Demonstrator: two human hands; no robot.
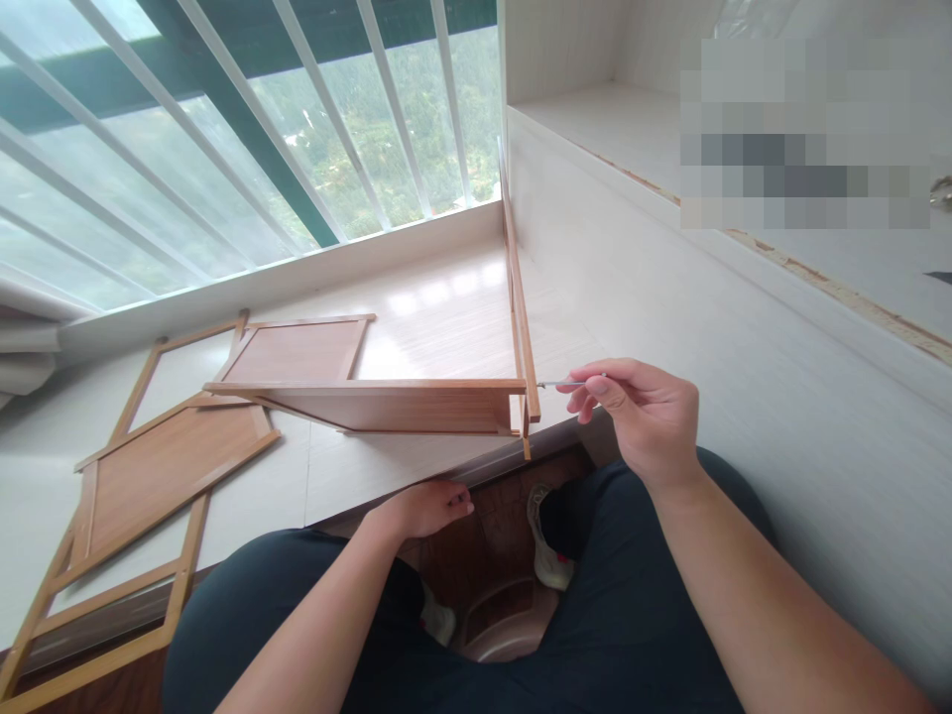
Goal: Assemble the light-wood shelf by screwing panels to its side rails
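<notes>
My right hand (646, 416) pinches a thin metal tool (559, 383) whose tip meets the outer face of an upright wooden side rail (517, 297). That rail joins a wooden panel (387, 402) standing on edge across the pale floor. My left hand (427, 506) rests low by the front edge of the raised floor, fingers curled on the edge, below the panel. My knees in dark trousers fill the bottom of the view.
Loose wooden framed panels (168, 461) and open frames (111, 595) lie flat at left. A white cabinet wall (669, 297) rises on the right. A window with white bars (260, 129) runs along the back. A shoe (546, 545) shows between my knees.
</notes>
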